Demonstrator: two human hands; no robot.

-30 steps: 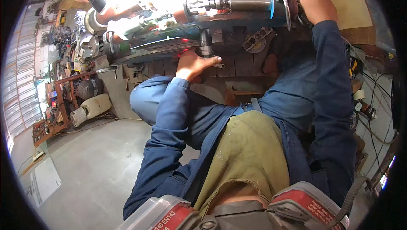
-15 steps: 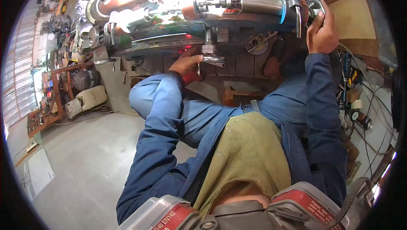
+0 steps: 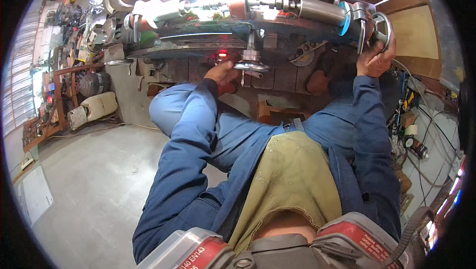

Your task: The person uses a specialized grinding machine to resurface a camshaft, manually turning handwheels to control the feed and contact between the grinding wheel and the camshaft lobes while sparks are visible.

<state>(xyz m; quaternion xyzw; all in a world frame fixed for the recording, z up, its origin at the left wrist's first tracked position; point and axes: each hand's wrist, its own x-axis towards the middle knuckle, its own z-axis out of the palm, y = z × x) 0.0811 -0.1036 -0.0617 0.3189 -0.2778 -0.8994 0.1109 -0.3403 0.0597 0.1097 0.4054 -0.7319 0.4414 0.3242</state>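
A lathe-like machine (image 3: 198,40) stretches across the far side, a metal cylinder (image 3: 322,12) along its upper part. My left hand (image 3: 221,74) is closed at the left edge of the front handwheel (image 3: 252,66), whose crank handle points down; some fingers are hidden. At the machine's right end, my right hand (image 3: 378,60) grips the lower rim of a spoked metal handwheel (image 3: 381,25), its fingers curled round it. Just left of that wheel hangs a metal clamp lever (image 3: 362,36).
Strong glare washes out the machine's upper middle. A pale jug (image 3: 99,109) lies beside a cluttered wooden rack at left. Cables (image 3: 427,156) and a spray can (image 3: 416,147) are at right. A box-like wooden piece (image 3: 277,114) sits between my legs.
My right hand has slid down from the right side of its handwheel to the lower rim. My left hand stays by the front handwheel. The whole view has shifted slightly.
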